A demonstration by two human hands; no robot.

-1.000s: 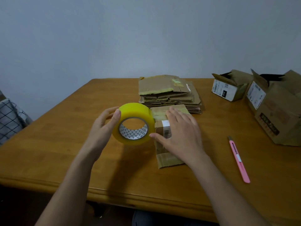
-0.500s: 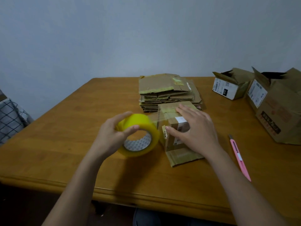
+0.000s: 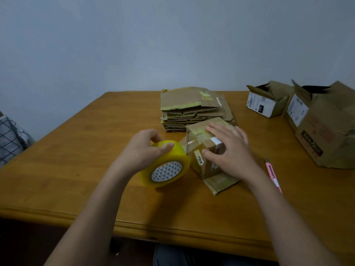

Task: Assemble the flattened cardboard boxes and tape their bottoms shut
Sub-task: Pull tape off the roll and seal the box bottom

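meanwhile left hand (image 3: 143,150) round tape roll (image 3: 166,166), right hand (image 3: 229,148) flat on box (image 3: 201,131)

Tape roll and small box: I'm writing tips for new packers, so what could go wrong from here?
The left hand pulls the tape roll sideways; the strip could twist or wrinkle. The right hand only rests flat on the small box, so it may slide. The pink cutter lies beside the right forearm.

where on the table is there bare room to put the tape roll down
Bare wood lies left of the tape roll and stack, out to the table edge, and along the near edge between the arms. Crowded on the right: small box, knife, two open boxes.
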